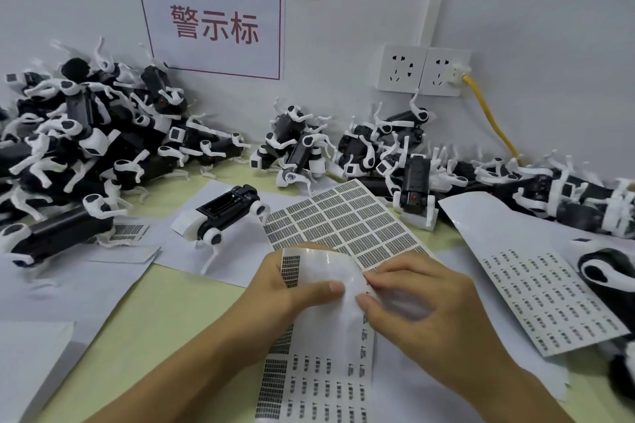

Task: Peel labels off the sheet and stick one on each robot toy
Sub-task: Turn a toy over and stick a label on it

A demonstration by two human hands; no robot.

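Note:
My left hand (292, 288) grips the folded-over top of a label sheet (319, 364) that runs down toward me, thumb pressed on its glossy backing. My right hand (422, 306) pinches at the sheet's edge beside the left thumb, finger and thumb tips together on a small label. Just beyond my hands lies a second sheet of dark printed labels (347, 220). A black-and-white robot dog toy (223, 213) stands upright on paper behind the left hand. Several more robot toys are heaped at the left (86, 134) and along the wall (378, 148).
A used label sheet (536, 278) lies at the right, with toys (584, 203) beyond it. White backing papers (51, 288) cover the greenish table. On the wall are a red-lettered sign (213, 21), sockets (422, 70) and a yellow cable (491, 120).

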